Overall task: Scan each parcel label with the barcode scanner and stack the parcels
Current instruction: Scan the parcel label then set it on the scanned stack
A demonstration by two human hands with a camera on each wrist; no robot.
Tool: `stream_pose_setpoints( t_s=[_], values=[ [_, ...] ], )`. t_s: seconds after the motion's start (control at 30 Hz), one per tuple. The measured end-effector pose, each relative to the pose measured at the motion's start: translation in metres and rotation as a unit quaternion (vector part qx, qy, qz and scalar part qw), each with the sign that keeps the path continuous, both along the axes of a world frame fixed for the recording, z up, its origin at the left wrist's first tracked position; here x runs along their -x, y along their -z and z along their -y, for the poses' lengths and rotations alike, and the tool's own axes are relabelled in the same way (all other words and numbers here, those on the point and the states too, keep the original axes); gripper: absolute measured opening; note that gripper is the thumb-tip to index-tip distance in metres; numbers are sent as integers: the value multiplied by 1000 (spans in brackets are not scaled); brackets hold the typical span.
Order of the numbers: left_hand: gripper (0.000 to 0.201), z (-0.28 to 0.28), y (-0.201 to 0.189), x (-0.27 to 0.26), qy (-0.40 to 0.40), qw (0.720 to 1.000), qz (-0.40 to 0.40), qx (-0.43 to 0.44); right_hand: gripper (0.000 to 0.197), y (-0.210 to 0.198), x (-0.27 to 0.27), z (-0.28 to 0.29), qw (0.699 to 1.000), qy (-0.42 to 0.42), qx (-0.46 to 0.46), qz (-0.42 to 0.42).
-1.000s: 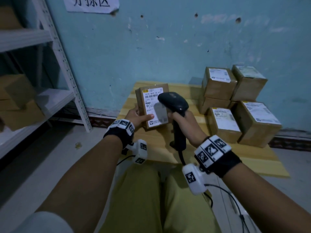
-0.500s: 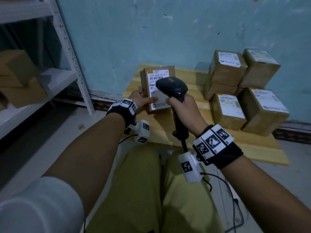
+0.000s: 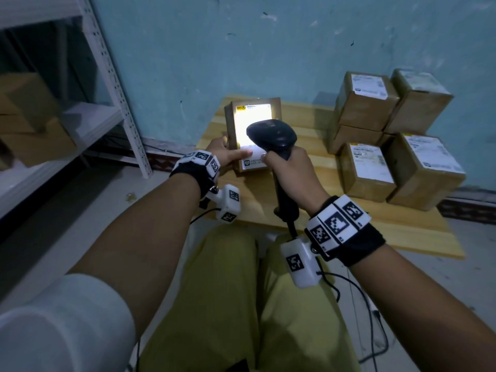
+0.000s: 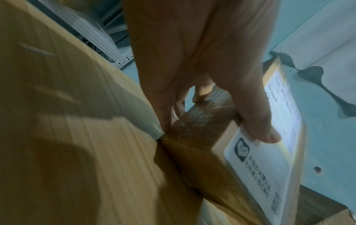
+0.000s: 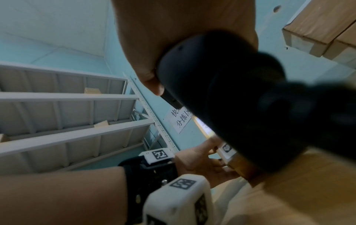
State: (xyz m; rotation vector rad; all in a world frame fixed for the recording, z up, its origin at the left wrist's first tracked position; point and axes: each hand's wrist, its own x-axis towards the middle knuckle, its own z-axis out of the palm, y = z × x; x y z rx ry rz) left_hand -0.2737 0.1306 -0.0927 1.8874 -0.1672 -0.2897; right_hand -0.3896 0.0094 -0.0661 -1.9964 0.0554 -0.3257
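I see the wooden table (image 3: 402, 232) spanning the centre of the head view, with a white shelving unit (image 3: 107, 76) at 9 o'clock carrying brown boxes. At 3 o'clock on the table stands the stack of parcels (image 3: 394, 135), two tiers high, labels facing up.

At 12 o'clock from my hands, the parcel (image 3: 233, 124) stands on end, its lower edge resting on the table. Its label (image 4: 269, 159) faces me and is washed out by bright scanner light over its upper part.

My left hand (image 3: 228, 154) grips the parcel at its lower left: the thumb lies on the label face, the fingers curl behind the box.

My right hand (image 3: 292, 173) is wrapped firmly around the handle of the barcode scanner (image 3: 271, 135), whose head points at the label, just in front of it. A cable (image 3: 357, 296) trails down at 6 o'clock.
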Motion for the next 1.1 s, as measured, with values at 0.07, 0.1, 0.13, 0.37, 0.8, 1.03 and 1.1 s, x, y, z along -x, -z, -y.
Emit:
stream_pose_setpoints(
  t_s=[0.07,0.1,0.13,0.37,0.8,1.03,1.1],
  values=[
    [57,-1,-1,2,2,1000,-7,-7,27,-1,2,-1,1000,-5,-4,3],
    [56,-1,-1,2,3,1000,-14,-4,27,-1,2,-1,1000,-8,-6,3],
    [56,-1,-1,2,3,1000,-15,-1,27,-1,2,-1,1000,-13,-7,3],
    [55,3,3,-1,-2,1000,5,23,22,-1,1,-1,999,-6,-44,-3],
    [50,20,0,-7,-14,993,-65,97,55,8,-18,25,995,98,-18,-7],
    [56,72,-10,4,42,989,-135,49,10,-1,-5,56,986,103,-120,-54],
    [56,88,-8,11,63,986,-147,50,12,1,0,68,984,123,-118,-55]
  ],
)
